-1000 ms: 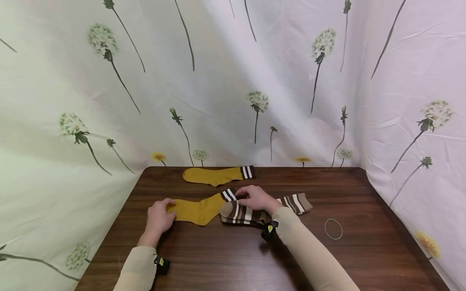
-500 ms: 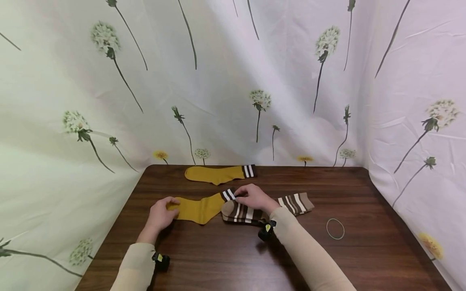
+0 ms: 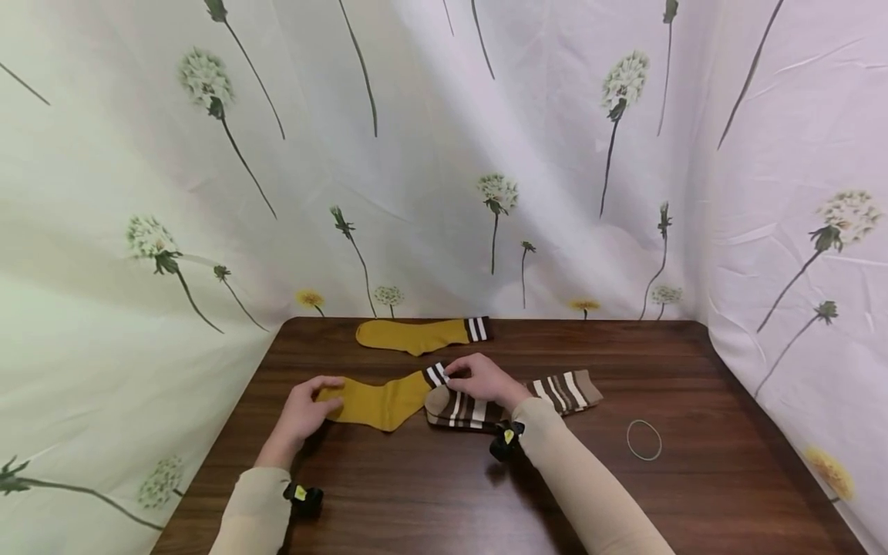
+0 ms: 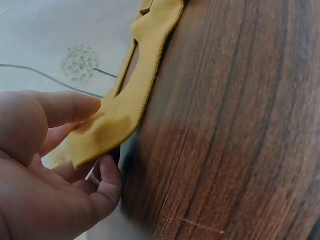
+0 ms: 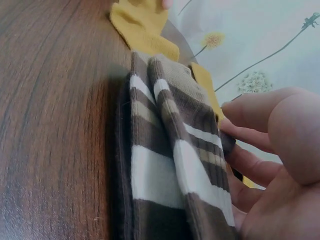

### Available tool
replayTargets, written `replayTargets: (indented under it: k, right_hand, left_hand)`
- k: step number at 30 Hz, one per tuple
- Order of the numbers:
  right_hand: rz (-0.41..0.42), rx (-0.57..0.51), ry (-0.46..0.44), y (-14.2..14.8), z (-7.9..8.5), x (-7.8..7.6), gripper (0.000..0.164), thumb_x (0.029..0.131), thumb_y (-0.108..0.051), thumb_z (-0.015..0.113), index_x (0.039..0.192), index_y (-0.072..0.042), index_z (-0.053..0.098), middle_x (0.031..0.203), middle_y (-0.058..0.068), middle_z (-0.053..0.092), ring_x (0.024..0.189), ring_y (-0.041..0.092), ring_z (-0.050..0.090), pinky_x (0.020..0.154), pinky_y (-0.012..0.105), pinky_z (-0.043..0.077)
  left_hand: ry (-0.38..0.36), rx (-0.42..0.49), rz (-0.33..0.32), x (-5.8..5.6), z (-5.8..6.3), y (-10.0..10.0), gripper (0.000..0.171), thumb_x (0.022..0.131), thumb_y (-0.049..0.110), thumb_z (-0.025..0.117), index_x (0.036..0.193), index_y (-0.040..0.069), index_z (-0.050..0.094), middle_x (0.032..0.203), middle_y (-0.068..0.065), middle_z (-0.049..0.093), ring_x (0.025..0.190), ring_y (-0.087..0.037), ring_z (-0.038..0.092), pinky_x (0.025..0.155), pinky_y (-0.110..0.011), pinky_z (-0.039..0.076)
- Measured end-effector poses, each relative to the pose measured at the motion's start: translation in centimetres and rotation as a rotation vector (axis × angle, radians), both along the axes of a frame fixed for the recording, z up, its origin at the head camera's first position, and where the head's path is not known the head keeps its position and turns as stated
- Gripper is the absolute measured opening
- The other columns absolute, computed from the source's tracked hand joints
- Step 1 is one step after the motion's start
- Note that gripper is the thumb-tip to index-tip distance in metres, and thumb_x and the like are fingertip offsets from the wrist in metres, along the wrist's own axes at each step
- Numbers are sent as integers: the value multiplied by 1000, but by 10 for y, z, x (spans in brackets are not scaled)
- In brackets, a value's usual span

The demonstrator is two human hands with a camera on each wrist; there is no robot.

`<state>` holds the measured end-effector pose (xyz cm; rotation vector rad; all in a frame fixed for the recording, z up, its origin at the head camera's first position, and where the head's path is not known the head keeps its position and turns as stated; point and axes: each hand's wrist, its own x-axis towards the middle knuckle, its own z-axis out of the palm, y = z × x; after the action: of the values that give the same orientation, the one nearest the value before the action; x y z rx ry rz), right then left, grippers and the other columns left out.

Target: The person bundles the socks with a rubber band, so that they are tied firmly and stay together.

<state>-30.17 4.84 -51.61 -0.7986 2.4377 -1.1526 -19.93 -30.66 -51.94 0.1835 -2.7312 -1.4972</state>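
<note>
A mustard-yellow sock point(image 3: 378, 402) with a dark, white-striped cuff lies stretched sideways between my hands. My left hand point(image 3: 304, 412) pinches its toe end, with the thumb on one side and fingers beneath the fabric point(image 4: 117, 120) in the left wrist view. At the cuff, my right hand point(image 3: 489, 380) pinches the edge; the right wrist view shows the fingertips partly hidden there. Below that hand and forearm lie brown-and-white striped socks point(image 3: 458, 410), overlapping the yellow cuff's lower corner. In the right wrist view these striped socks point(image 5: 157, 175) look layered.
A second yellow sock point(image 3: 409, 336) lies flat along the back edge of the dark wooden table point(image 3: 416, 493). To the right rests a thin pale green loop point(image 3: 628, 441), like a rubber band. A dandelion-print cloth point(image 3: 430, 223) hangs behind the table and at its sides.
Both hands stay on the yellow sock with almost no movement. The head view has shifted a little, so the scene sits slightly further right.
</note>
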Motion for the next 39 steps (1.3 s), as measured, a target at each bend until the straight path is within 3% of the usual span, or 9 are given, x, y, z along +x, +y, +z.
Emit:
replayTargets:
  k: [4,9,12,14,17,25,33,36,39]
  right_hand:
    - [-48,-39,-18,3,-1,1,26,104,-17,67,128,-9,75,136,10,68,94,18,60,81,35,48]
    - [-114,-120,-7,6,-2,0,25,104,-17,66,125,-7,76,134,14,68,63,17,45,64,30,45]
    - [-162,-154,45,7,-3,-1,23,103,-18,68,122,-8,77,131,12,70,74,15,57,68,30,49]
    - [-195,-181,76,8,-3,-2,22,103,-18,69,120,-9,78,130,10,72,93,18,66,77,34,53]
    - [-226,-219,121,11,-2,-2,20,102,-20,71,117,-10,79,127,7,73,118,22,65,88,38,54]
    - [-316,-340,144,23,6,1,15,100,-17,74,110,-9,80,111,2,77,97,18,69,80,34,56]
    - [-359,-410,153,39,12,0,11,97,-11,76,107,-6,80,101,3,77,86,17,67,74,32,53]
    - [-375,-430,135,45,16,2,10,97,-10,76,106,-7,80,99,4,77,85,18,68,72,32,53]
    - [-385,-450,116,51,19,4,9,97,-9,76,105,-8,79,101,7,77,85,20,68,70,32,52]
  left_hand:
    - [11,9,14,-1,1,1,35,100,3,68,134,-3,67,146,-26,58,138,-42,49,111,-54,42]
    - [20,9,52,-3,6,1,34,100,4,70,133,-2,68,146,-25,58,135,-38,50,106,-47,45]
    - [33,20,70,-3,9,1,34,99,4,71,132,-3,69,146,-24,59,133,-36,50,103,-42,43]
    - [46,28,74,-4,11,3,33,99,4,71,132,-3,69,146,-23,59,133,-35,50,102,-38,42]
    - [67,49,85,-4,14,6,33,99,4,71,131,-3,69,145,-22,61,133,-32,51,103,-36,42]
    - [113,94,93,-6,24,13,35,99,7,73,133,0,69,147,-17,60,130,-27,53,93,-13,43]
    - [128,125,42,-9,35,23,35,100,11,73,134,1,69,146,-17,60,133,-27,52,109,-36,46]
    - [123,129,15,-9,38,26,35,101,12,72,134,1,69,146,-17,61,132,-28,52,101,-23,48]
    - [109,155,-7,-9,39,29,35,101,13,71,135,1,69,144,-18,61,119,-22,59,88,-18,51]
